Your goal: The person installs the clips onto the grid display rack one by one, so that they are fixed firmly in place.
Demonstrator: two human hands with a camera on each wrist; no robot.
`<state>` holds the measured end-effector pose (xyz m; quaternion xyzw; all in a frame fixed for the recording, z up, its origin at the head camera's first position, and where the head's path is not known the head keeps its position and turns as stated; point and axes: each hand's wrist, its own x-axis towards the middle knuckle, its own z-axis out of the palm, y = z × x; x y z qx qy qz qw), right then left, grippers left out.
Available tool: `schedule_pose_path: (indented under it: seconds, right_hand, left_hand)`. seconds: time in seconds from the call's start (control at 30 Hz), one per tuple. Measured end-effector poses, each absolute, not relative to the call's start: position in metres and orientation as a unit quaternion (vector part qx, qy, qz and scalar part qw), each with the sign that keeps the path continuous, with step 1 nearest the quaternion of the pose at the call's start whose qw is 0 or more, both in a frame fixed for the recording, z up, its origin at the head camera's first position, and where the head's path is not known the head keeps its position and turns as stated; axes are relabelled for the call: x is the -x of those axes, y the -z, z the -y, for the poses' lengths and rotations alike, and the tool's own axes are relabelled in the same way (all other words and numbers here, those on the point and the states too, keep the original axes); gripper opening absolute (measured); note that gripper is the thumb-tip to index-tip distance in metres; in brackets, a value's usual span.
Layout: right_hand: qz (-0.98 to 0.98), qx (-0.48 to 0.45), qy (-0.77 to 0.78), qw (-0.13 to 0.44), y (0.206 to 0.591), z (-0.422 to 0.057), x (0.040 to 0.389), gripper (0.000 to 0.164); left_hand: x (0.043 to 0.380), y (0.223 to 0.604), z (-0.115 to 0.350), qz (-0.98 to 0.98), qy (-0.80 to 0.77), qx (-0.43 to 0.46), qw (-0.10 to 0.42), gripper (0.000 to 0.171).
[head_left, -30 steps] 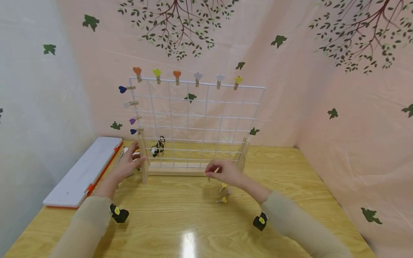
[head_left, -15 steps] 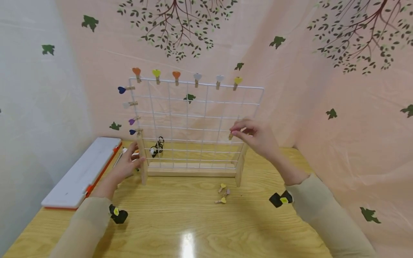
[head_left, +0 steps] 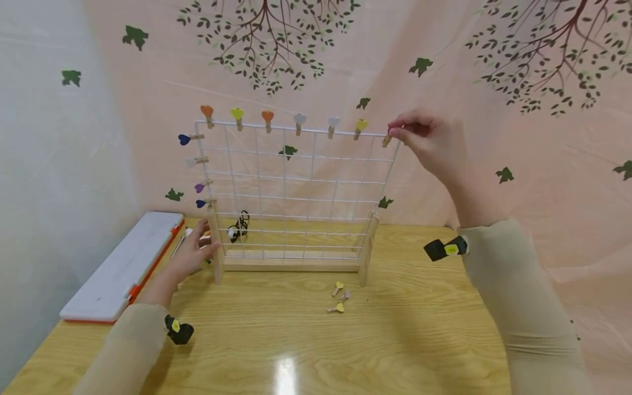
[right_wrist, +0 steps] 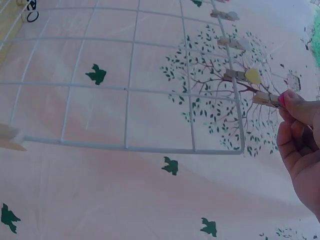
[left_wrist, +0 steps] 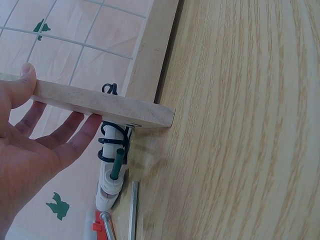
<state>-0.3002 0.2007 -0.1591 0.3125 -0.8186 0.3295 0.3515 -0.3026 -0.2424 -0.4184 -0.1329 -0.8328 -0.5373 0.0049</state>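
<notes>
A white wire grid [head_left: 316, 130] stands upright in a wooden stand on the table. My right hand [head_left: 429, 145] pinches a small wooden clothespin [right_wrist: 267, 99] with a pink head, its tip at the top wire near the right corner. In the right wrist view it is beside the yellow heart clothespin [right_wrist: 252, 76]; whether it clasps the wire I cannot tell. My left hand [head_left: 190, 255] holds the stand's left wooden upright [left_wrist: 100, 100] between thumb and fingers. Several heart clothespins sit along the grid's top and left edges, such as the orange one [head_left: 207, 111].
Three loose clothespins, among them a yellow heart one [head_left: 339, 308], lie on the table [head_left: 276, 323] before the stand. A white case [head_left: 123, 263] with orange edging lies at the left. Behind the grid is a coiled black cord [head_left: 242, 225]. A printed cloth [head_left: 434, 33] hangs behind.
My right hand has risen from low near the loose clothespins to the grid's top right corner, carrying the clothespin. My left hand stays on the upright.
</notes>
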Motion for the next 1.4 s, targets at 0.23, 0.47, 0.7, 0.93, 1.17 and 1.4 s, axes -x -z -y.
schedule_pose_path:
  seconds: [0.23, 0.47, 0.7, 0.93, 1.17, 1.4]
  right_hand:
    - [0.824, -0.299, -0.295, 0.38, 0.146, -0.204, 0.316, 0.017]
    - [0.842, -0.291, -0.289, 0.35, 0.15, -0.211, 0.331, 0.018]
    - [0.848, -0.277, -0.308, 0.332, 0.154, -0.214, 0.328, 0.026]
    - [0.802, -0.362, -0.287, 0.379, 0.178, -0.195, 0.295, 0.018]
    - [0.812, -0.444, -0.259, 0.275, 0.271, -0.184, 0.306, 0.019]
    - [0.854, -0.423, -0.268, 0.139, 0.371, -0.177, 0.305, 0.021]
  left_hand:
    - [0.302, 0.419, 0.242, 0.83, 0.542, 0.134, 0.003, 0.069]
    - [0.302, 0.417, 0.242, 0.829, 0.543, 0.134, 0.002, 0.068]
    - [0.302, 0.417, 0.242, 0.83, 0.542, 0.131, 0.002, 0.068]
    - [0.303, 0.417, 0.243, 0.829, 0.543, 0.136, 0.006, 0.067]
    - [0.31, 0.422, 0.246, 0.833, 0.536, 0.139, 0.018, 0.066]
    - [0.313, 0.424, 0.247, 0.835, 0.533, 0.135, 0.011, 0.069]
